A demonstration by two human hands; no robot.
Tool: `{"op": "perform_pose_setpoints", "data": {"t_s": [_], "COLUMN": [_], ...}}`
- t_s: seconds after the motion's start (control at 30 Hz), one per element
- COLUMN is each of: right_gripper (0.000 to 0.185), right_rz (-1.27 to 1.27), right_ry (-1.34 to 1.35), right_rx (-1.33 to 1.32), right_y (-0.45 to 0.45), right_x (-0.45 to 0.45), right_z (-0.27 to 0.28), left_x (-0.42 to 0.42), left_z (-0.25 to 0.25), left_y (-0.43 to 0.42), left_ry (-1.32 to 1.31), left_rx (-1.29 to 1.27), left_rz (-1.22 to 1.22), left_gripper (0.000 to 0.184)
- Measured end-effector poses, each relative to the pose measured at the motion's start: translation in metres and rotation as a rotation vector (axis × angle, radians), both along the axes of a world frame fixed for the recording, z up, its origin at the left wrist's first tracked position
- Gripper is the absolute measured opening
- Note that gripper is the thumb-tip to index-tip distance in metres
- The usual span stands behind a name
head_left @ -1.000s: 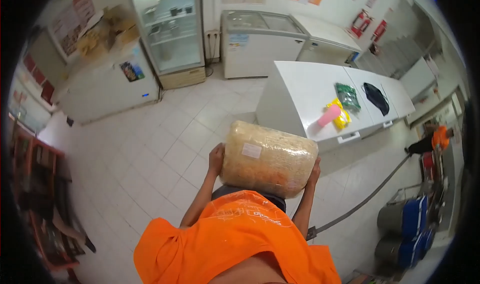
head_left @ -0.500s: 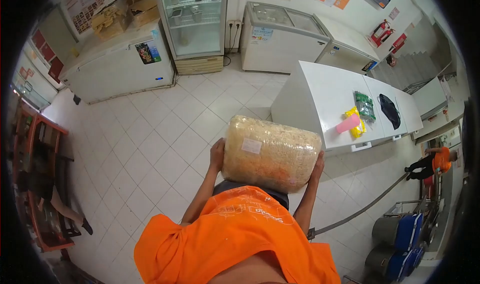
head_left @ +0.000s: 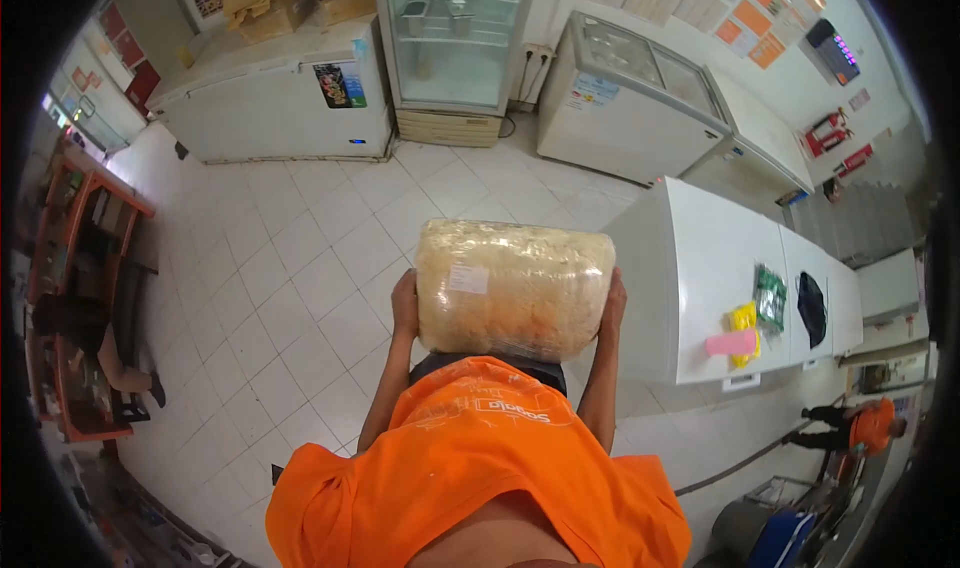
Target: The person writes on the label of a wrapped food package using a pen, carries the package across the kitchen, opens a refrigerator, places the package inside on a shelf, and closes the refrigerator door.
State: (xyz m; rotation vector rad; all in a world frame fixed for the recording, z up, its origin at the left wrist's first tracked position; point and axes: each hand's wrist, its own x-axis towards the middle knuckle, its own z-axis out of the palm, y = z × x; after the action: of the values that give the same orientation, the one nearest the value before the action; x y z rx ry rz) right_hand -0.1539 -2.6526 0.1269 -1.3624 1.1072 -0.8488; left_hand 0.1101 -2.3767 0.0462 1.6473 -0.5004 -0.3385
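A large, rounded, pale-brown bale (head_left: 525,293) wrapped in shiny clear plastic is held level in front of my waist. It carries a small white label (head_left: 468,278) and an orange tint low down; its contents cannot be made out. My left hand (head_left: 405,306) presses against its left end, with the fingers partly hidden behind it. At the opposite end my right hand (head_left: 614,303) grips it the same way. The bale hangs clear of the floor, its lower edge near my dark trousers.
A white counter (head_left: 715,278) stands at the right, bearing a pink cup (head_left: 731,343), yellow and green packets and a black item. Ahead are a chest freezer (head_left: 270,113), a glass-door fridge (head_left: 450,58) and another freezer (head_left: 630,113). People are at both sides.
My view has turned left, so the counter and freezers now appear farther right. The bale sits more squarely in front of me, still held between both hands.
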Motion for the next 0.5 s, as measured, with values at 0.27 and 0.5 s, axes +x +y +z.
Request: {"op": "perform_pose_setpoints", "data": {"t_s": [0.27, 0.5], "right_gripper": [0.062, 0.065], "right_rz": [0.261, 0.510], "right_ry": [0.062, 0.111], "right_rx": [0.048, 0.166], "right_y": [-0.115, -0.143], "right_x": [0.203, 0.326], "right_z": [-0.015, -0.029], "left_x": [0.103, 0.145], "left_z": [0.019, 0.039], "left_y": [-0.036, -0.032], "left_ry": [0.254, 0.385], "left_rx": [-0.085, -0.218], "left_rz": [0.316, 0.536], "left_gripper": [0.033, 0.035]}}
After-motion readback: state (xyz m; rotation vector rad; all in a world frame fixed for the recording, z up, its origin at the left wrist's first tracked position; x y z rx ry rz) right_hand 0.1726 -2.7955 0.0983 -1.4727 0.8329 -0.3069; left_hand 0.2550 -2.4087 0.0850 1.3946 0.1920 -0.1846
